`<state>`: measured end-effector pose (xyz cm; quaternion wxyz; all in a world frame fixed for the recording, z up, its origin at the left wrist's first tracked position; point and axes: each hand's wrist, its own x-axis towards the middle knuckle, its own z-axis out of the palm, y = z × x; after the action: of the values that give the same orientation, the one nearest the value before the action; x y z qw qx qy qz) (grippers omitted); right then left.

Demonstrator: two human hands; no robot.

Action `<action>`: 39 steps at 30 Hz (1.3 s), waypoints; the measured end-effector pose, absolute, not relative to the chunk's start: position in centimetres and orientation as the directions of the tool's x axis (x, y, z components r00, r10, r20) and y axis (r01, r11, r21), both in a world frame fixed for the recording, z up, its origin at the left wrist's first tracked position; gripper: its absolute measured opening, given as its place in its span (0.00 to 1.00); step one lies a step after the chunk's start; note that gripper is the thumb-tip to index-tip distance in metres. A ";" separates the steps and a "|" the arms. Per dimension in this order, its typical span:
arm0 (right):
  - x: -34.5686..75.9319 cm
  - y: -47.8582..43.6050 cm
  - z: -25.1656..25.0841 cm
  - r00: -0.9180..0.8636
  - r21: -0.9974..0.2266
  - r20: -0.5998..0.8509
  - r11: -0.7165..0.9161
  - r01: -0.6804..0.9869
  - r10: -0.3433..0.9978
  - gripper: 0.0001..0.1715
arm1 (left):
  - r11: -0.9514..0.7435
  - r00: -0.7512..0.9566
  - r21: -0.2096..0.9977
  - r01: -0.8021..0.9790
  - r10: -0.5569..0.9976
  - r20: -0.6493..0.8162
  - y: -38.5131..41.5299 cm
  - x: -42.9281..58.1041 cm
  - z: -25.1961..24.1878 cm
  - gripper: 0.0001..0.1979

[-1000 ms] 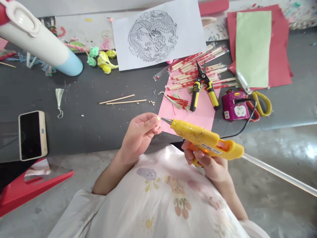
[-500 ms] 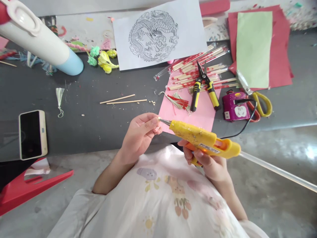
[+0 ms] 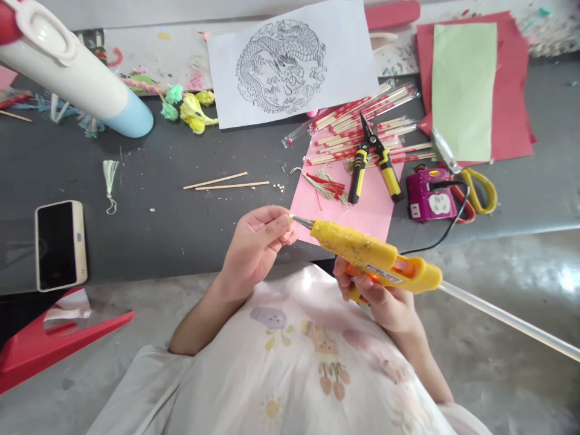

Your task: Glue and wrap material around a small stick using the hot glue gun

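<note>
My right hand (image 3: 378,296) is wrapped round the handle of a yellow hot glue gun (image 3: 362,251), and a long clear glue stick (image 3: 507,320) sticks out of its back end. The metal nozzle (image 3: 302,222) points left, right at the fingertips of my left hand (image 3: 258,248). Thumb and forefinger of that hand are pinched on a tiny pale piece, too small to name. Beyond the hands, two thin wooden sticks (image 3: 231,186) and several small cut bits (image 3: 279,188) lie on the dark table.
Pruning shears (image 3: 376,160), wrapped chopsticks (image 3: 362,115) and tassels (image 3: 328,184) lie around pink paper (image 3: 371,217). To the right are a purple box (image 3: 430,193), scissors (image 3: 480,187) and coloured paper (image 3: 466,90). A phone (image 3: 60,244), bottle (image 3: 95,78) and dragon print (image 3: 344,60) also lie there.
The glue gun's back end has dipped slightly, and my right fingers have shifted a little on the handle. My left hand stays at the nozzle.
</note>
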<state>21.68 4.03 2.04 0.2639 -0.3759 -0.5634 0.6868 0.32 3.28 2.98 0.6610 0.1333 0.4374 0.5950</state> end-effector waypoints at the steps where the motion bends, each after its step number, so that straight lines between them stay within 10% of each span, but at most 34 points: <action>1: 21.6 4.1 2.1 -0.575 -0.975 -0.208 -0.211 0.062 0.791 0.13 | 0.257 -0.090 0.698 -0.668 0.904 -0.419 3.3 0.3 3.0 0.07; 39: 21.4 4.9 2.7 -0.593 -0.996 0.059 0.086 0.017 0.803 0.12 | 0.144 -0.078 0.788 -0.599 0.969 -0.236 3.1 0.2 2.8 0.07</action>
<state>21.39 4.91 2.68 0.3272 -0.3104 -0.6605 0.6004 0.23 3.11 2.78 0.6392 0.2288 0.4041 0.6129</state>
